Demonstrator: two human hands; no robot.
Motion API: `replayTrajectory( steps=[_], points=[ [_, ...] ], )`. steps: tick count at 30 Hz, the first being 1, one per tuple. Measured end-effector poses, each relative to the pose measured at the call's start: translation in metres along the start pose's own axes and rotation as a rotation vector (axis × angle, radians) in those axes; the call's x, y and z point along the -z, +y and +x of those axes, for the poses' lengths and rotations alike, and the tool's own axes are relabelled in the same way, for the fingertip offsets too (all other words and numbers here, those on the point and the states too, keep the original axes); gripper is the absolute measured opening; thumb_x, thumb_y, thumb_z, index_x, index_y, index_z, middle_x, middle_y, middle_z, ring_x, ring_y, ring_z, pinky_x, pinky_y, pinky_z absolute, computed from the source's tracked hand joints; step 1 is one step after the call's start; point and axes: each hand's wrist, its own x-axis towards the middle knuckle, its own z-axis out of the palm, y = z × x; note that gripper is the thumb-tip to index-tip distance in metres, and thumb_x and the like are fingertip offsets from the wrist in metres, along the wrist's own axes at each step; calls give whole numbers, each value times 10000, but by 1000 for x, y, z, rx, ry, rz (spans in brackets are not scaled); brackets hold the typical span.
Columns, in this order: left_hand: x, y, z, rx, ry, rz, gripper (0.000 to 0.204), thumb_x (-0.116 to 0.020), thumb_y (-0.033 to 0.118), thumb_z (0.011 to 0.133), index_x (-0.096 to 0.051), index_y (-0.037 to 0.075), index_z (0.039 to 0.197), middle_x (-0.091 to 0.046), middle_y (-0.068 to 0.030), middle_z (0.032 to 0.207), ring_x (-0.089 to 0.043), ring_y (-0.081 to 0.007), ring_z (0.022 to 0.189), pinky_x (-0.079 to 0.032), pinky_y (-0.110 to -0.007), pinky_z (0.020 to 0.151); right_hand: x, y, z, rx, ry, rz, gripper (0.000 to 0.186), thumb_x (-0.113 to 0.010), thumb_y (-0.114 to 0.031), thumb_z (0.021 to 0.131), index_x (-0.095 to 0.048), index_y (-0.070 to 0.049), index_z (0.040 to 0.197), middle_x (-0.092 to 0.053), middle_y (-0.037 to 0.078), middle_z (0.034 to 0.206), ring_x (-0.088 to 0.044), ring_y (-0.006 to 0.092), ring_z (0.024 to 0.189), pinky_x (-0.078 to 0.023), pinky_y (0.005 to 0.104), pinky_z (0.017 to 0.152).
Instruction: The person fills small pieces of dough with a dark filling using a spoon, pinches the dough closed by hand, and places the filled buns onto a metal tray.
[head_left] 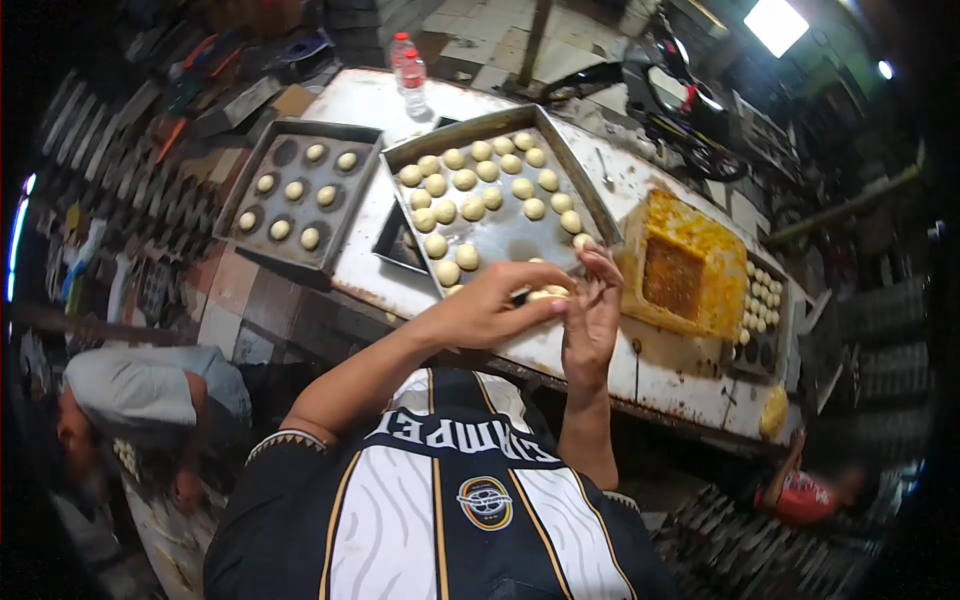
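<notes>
My left hand reaches over the near edge of a large metal tray, its thumb and fingers closed round a small piece of pale yellow dough. Beside it, my right hand is raised with fingers apart and slightly bent, its palm turned toward the left fingertips. Just beyond the right fingertips sits a dough ball, at the tray's right side; those fingers partly overlap it. Several round dough balls lie in the tray, mostly in its far and left parts. My left hand hides part of the near edge.
To the right stands a yellow-smeared tub with orange-brown contents. A tray of spaced dough balls is at the left, another at the far right. Two bottles stand at the back. A person is at the lower left.
</notes>
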Motion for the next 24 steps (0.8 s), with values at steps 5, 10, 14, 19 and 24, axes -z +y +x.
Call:
replayTrajectory(
  steps=[5,10,14,19,24],
  points=[
    [-42,-42,9,-193,327,203,201,-648,238,987,-745,68,1036,-715,-120,993,-652,-262,986,-444,-419,965,-7,-2,-36,-457,224,570,495,-505,-188,1075,-356,-51,1526,-476,119,1482,-511,224,1351,-413,376,1145],
    [-100,-77,9,-78,640,82,179,-623,231,970,-698,72,1005,-712,-113,912,-639,-333,918,-443,-482,901,42,30,-60,-682,421,434,358,-550,-228,1075,-592,-66,1391,-620,75,1381,-596,183,1250,-500,349,1055],
    [-126,-112,4,89,559,146,181,-640,243,956,-653,63,971,-706,-137,913,-658,-350,915,-471,-481,868,79,53,-70,-827,220,619,374,-556,-272,1081,-611,-31,1362,-655,78,1341,-634,166,1172,-523,333,999],
    [-111,-102,-14,286,703,-271,162,-605,171,937,-671,30,981,-736,-175,947,-706,-378,942,-530,-489,845,58,62,-62,-946,313,540,375,-557,-261,1081,-604,-18,1362,-658,91,1331,-637,177,1166,-510,343,1027],
    [-79,-102,-32,322,670,-234,269,-580,264,971,-656,17,1045,-736,-171,960,-713,-309,933,-542,-436,832,54,92,-53,-971,127,622,427,-614,-256,1057,-571,8,1389,-612,109,1382,-602,159,1207,-498,317,1034]
  ],
)
